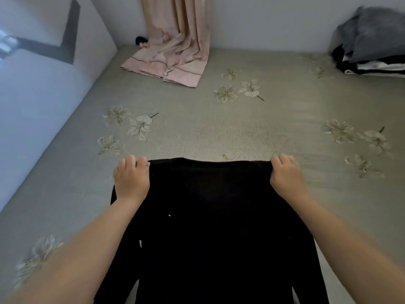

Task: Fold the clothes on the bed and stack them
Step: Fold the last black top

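Note:
A black garment [210,216] lies spread on the bed [219,128] at the near edge, running out of the bottom of the view. My left hand [131,178] grips its far left corner with curled fingers. My right hand [285,174] grips the far right corner the same way. The far edge of the garment is stretched straight between the two hands. At the far right of the bed sits a pile of clothes [370,44], grey on top with black and white pieces beneath.
The bed has a grey-green cover with embroidered flowers. A pink curtain [175,40] hangs at the back and drapes onto the bed. A small dark object [141,41] lies in the back corner. Walls run along the left and the back.

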A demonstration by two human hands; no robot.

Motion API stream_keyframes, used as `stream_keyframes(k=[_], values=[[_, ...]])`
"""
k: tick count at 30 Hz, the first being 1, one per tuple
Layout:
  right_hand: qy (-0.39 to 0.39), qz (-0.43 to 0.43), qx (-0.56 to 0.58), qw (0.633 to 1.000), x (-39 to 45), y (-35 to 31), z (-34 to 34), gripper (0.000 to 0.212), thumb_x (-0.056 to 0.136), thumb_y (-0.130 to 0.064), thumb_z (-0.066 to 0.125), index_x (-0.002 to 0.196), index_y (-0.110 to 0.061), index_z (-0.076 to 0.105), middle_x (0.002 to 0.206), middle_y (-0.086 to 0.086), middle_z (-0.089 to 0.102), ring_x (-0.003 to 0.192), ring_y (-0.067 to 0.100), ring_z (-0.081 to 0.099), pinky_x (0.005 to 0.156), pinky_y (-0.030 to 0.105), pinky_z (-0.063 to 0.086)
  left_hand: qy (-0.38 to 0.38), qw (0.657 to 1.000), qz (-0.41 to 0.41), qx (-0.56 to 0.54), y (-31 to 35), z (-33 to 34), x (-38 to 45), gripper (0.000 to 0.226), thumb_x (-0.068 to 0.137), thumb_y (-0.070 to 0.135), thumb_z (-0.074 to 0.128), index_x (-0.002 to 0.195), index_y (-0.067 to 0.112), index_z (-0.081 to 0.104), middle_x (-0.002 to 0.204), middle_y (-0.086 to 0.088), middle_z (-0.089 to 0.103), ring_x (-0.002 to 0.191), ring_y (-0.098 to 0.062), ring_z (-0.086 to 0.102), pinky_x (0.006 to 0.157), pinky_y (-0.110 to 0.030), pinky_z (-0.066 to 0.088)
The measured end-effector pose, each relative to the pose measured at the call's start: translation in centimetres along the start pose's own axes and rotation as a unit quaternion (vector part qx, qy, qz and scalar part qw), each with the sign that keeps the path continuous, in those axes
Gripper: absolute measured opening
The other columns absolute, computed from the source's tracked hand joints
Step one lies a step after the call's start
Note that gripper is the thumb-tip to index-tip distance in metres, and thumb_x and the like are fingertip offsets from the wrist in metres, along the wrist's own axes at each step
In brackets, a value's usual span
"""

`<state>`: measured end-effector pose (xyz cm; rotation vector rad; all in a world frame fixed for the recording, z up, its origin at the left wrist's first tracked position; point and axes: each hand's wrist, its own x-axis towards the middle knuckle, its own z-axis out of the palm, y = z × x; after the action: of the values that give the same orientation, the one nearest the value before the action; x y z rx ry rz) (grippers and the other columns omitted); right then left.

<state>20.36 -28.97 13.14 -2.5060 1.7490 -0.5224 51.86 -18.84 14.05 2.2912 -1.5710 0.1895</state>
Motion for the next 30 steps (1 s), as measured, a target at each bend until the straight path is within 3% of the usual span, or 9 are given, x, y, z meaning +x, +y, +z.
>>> stream_keyframes(k=[6, 11, 13, 15, 17, 19, 23, 26, 30], values=[[-0.005, -0.037, -0.043, 0.998, 3.8, 2.3, 9.9, 0.011, 0.052, 0.013, 0.046, 0.055, 0.003, 0.051, 0.052, 0.017, 0.047, 0.046, 0.03, 0.046, 0.043, 0.032, 0.035, -0.021, 0.996, 0.074, 0.034, -2.2, 10.6, 4.3, 0.032, 0.08, 0.016, 0.038, 0.066, -0.006, 0.058, 0.063, -0.024, 0.051, 0.059, -0.04, 0.053, 0.049, -0.044, 0.042], [-0.018, -0.048, -0.063, 0.997, 8.2, 3.4, 16.5, 0.009, 0.056, 0.011, 0.047, 0.061, 0.007, 0.053, 0.058, 0.023, 0.052, 0.052, 0.035, 0.051, 0.046, 0.036, 0.04, -0.078, 0.996, 0.022, 0.046, -4.3, 19.5, 8.1, 0.013, 0.09, 0.003, 0.051, 0.087, -0.007, 0.058, 0.085, -0.028, 0.05, 0.083, -0.042, 0.045, 0.065, -0.043, 0.026], [-0.017, -0.016, -0.085, 0.996, 10.0, 3.5, 19.2, 0.017, 0.062, 0.012, 0.043, 0.072, 0.01, 0.056, 0.068, 0.026, 0.054, 0.063, 0.038, 0.053, 0.054, 0.04, 0.04, -0.103, 0.992, -0.011, 0.071, -4.8, 22.3, 9.6, 0.016, 0.093, 0.008, 0.045, 0.099, -0.004, 0.055, 0.099, -0.027, 0.048, 0.094, -0.039, 0.04, 0.073, -0.043, 0.025], [-0.065, 0.046, -0.142, 0.987, 11.0, 2.8, 21.7, 0.033, 0.076, 0.008, 0.04, 0.107, 0.008, 0.052, 0.098, 0.027, 0.052, 0.092, 0.038, 0.049, 0.072, 0.042, 0.036, -0.126, 0.989, -0.039, 0.074, -5.0, 24.8, 10.2, 0.023, 0.092, 0.006, 0.042, 0.113, 0.0, 0.049, 0.117, -0.024, 0.043, 0.109, -0.038, 0.035, 0.09, -0.044, 0.025], [-0.135, 0.095, -0.157, 0.974, 10.8, 1.7, 23.7, 0.053, 0.085, -0.002, 0.04, 0.137, -0.002, 0.028, 0.134, 0.023, 0.034, 0.124, 0.035, 0.031, 0.093, 0.044, 0.03, -0.137, 0.989, -0.038, 0.044, -4.7, 26.7, 9.6, 0.036, 0.093, 0.008, 0.04, 0.128, 0.003, 0.041, 0.137, -0.021, 0.033, 0.128, -0.037, 0.023, 0.105, -0.044, 0.014], [-0.168, 0.077, -0.138, 0.973, 9.1, 0.6, 24.9, 0.057, 0.09, -0.007, 0.037, 0.144, -0.005, 0.017, 0.151, 0.02, 0.013, 0.14, 0.034, 0.008, 0.109, 0.047, 0.014, -0.131, 0.991, 0.0, 0.002, -3.6, 27.4, 8.0, 0.044, 0.093, 0.009, 0.041, 0.136, 0.0, 0.034, 0.145, -0.021, 0.029, 0.137, -0.037, 0.015, 0.11, -0.047, 0.009], [-0.15, 0.048, -0.079, 0.984, 4.8, 0.4, 25.6, 0.051, 0.096, -0.02, 0.037, 0.142, -0.002, 0.026, 0.151, 0.018, 0.019, 0.141, 0.032, 0.01, 0.113, 0.048, 0.006, -0.133, 0.985, 0.067, -0.088, -0.6, 27.2, 2.9, 0.047, 0.091, 0.015, 0.043, 0.132, -0.007, 0.039, 0.141, -0.025, 0.036, 0.136, -0.041, 0.022, 0.108, -0.05, 0.012], [-0.222, 0.079, -0.086, 0.968, 3.2, 1.7, 26.3, 0.059, 0.096, -0.036, 0.027, 0.146, -0.008, 0.012, 0.155, 0.009, 0.007, 0.143, 0.024, 0.0, 0.114, 0.044, -0.002, -0.23, 0.97, 0.061, -0.039, 0.5, 27.8, -0.7, 0.06, 0.094, 0.04, 0.031, 0.142, 0.003, 0.026, 0.151, -0.016, 0.02, 0.141, -0.03, 0.01, 0.112, -0.046, 0.004], [-0.212, 0.087, -0.072, 0.971, 3.5, 2.4, 27.1, 0.063, 0.094, -0.042, 0.025, 0.146, -0.01, 0.009, 0.156, 0.006, 0.004, 0.143, 0.022, -0.002, 0.113, 0.042, -0.004, -0.225, 0.972, 0.062, -0.012, 0.6, 28.5, -1.1, 0.07, 0.087, 0.048, 0.029, 0.143, 0.006, 0.023, 0.152, -0.015, 0.016, 0.142, -0.028, 0.009, 0.112, -0.045, 0.003]])
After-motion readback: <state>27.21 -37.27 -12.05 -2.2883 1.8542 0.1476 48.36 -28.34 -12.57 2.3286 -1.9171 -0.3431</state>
